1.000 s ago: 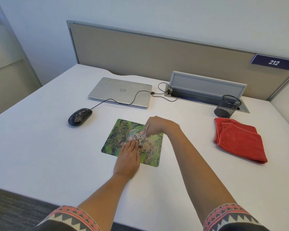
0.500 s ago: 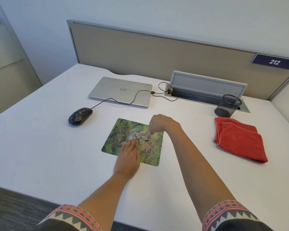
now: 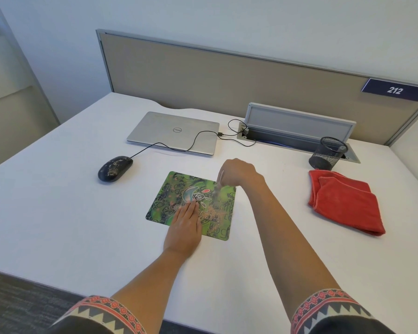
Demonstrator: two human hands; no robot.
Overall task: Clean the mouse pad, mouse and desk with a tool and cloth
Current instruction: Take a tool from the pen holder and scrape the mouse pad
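Palm down, fingers straight, my left hand (image 3: 182,231) presses the near part of the mouse pad (image 3: 171,191), just beyond it my right hand (image 3: 239,172) pinches a thin blurred tool (image 3: 217,188), tip down on the pad, speckled mouse (image 3: 115,168) farther left, red cloth (image 3: 343,201) well right.

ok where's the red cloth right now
In the head view the red cloth lies folded on the right side of the desk, just in front of the black mesh pen cup, right of the mouse pad.
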